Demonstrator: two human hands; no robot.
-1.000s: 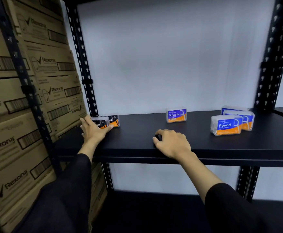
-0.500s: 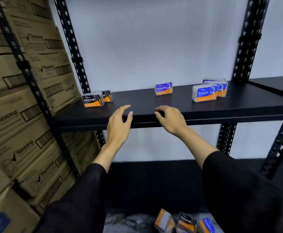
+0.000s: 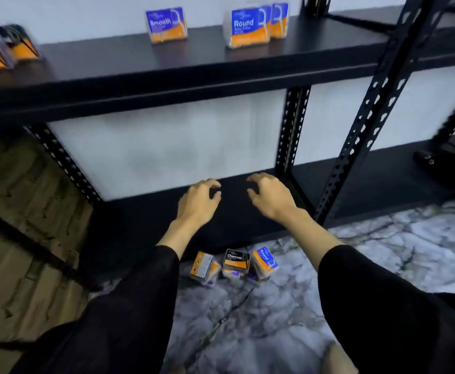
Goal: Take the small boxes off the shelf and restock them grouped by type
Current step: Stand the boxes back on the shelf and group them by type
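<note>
I see the black metal shelf (image 3: 221, 74) filling most of my view, with a pale wall behind it and marbled floor (image 3: 275, 319) below. Brown cartons (image 3: 18, 211) are stacked left of the shelf. My left hand (image 3: 198, 202) and right hand (image 3: 271, 198) hang side by side in front of the shelf's lower board, both empty, fingers loosely curled and spread apart, touching nothing. On the shelf's upper board, well above the hands, stand a blue and orange Smooth box (image 3: 166, 24), and to its right a Round box (image 3: 248, 27) with another box (image 3: 280, 20) just behind it. At the board's left end sit two dark boxes (image 3: 5, 47), blurred. On the floor just before the shelf, below my wrists, lies a small heap: a Charcoal box (image 3: 236, 261), an orange-backed box (image 3: 204, 267) to its left, and a tilted blue Round box (image 3: 264, 261) to its right.
</note>
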